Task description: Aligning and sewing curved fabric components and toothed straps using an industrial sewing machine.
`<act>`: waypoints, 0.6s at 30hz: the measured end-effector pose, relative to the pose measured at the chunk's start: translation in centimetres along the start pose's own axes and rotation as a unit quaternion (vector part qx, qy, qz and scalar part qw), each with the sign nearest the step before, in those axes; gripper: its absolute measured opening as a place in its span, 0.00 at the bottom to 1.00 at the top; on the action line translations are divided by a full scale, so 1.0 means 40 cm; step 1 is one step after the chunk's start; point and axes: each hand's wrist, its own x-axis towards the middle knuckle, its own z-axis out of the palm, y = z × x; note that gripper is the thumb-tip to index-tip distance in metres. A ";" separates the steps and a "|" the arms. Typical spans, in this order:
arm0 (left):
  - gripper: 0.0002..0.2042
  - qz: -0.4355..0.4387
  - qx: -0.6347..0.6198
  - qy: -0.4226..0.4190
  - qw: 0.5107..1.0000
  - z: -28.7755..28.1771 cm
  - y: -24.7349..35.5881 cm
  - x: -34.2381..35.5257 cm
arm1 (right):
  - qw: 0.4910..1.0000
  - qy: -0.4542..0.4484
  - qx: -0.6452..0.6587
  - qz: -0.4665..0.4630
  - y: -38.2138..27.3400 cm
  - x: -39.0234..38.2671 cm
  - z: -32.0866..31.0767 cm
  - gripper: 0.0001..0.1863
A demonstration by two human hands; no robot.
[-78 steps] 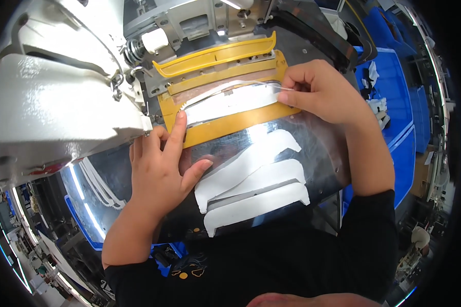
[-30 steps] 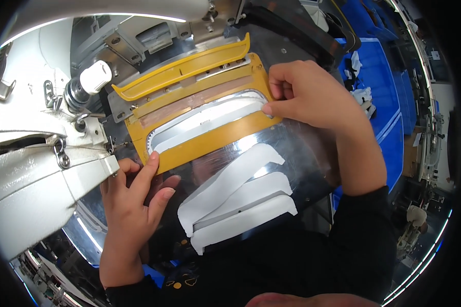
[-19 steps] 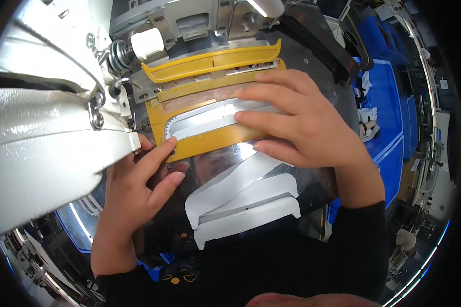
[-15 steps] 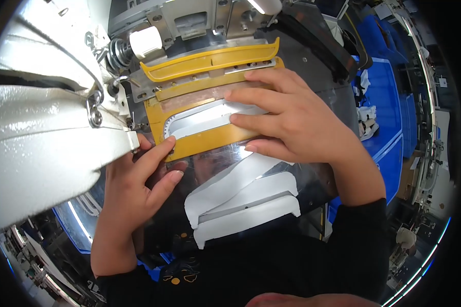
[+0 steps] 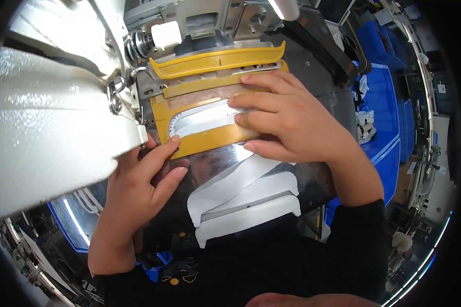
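Note:
A yellow template plate (image 5: pixel 216 139) with a long rounded slot lies on the machine bed in front of me. White material (image 5: pixel 200 122) shows inside the slot, with small notches along its left curved end. My right hand (image 5: pixel 292 117) is spread over the plate's right side, fingertips resting on the plate and the white material, thumb by its near edge. At the near left corner my left hand (image 5: pixel 144 176) touches the plate with the index finger, thumb held apart; its other fingers are partly hidden by the white sewing machine head (image 5: pixel 51 133).
A raised yellow curved bar (image 5: pixel 220 62) runs along the plate's far side, before a metal bracket (image 5: pixel 205 20). Several white cut pieces (image 5: pixel 248 204) lie overlapping on the dark bed nearer me. Blue bins (image 5: pixel 381 112) stand at right, one holding scraps.
The whole view has shifted slightly, so the machine head appears further right. Both hands keep nearly the same places on the yellow plate.

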 end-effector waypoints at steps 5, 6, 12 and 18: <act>0.21 0.074 0.054 0.038 0.995 0.007 -0.010 -0.002 | 1.000 -0.002 -0.008 -0.007 -0.002 0.008 0.000 0.15; 0.21 0.073 0.055 0.036 0.995 0.008 -0.004 -0.005 | 1.000 0.000 -0.018 -0.009 -0.002 0.008 0.001 0.15; 0.16 0.162 0.079 -0.061 0.982 0.025 0.046 -0.031 | 0.999 0.024 -0.034 -0.011 0.005 -0.005 0.014 0.15; 0.12 0.160 -0.016 -0.071 0.984 0.043 0.039 -0.036 | 0.997 0.051 0.012 -0.051 -0.030 -0.020 0.008 0.19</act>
